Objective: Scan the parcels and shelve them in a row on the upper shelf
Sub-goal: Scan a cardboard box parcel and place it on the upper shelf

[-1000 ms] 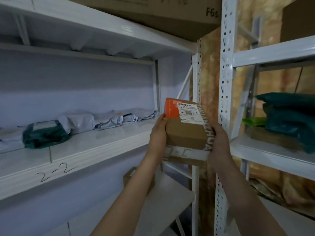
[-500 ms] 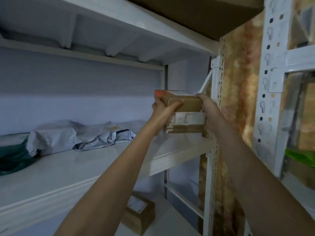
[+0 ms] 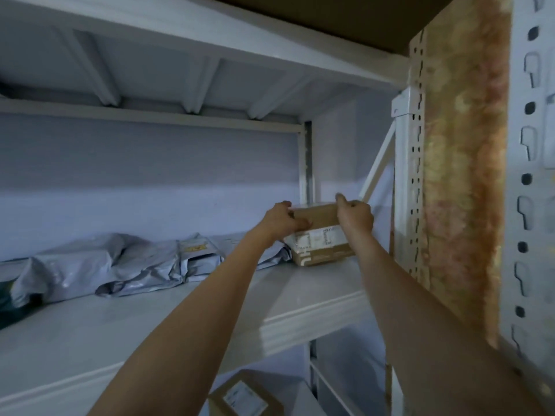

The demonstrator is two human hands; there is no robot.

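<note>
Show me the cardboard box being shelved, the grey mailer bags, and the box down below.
cardboard box [image 3: 321,235], head view, on its taped front face.
grey mailer bags [image 3: 120,265], head view, on the crumpled middle of the row.
lower box [image 3: 244,396], head view, on its white label.

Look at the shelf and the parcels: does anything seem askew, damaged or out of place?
Nothing stands out. Both hands, left and right, hold the cardboard box at the right end of the row. The grey mailer bags are crumpled but lie along the shelf.
</note>
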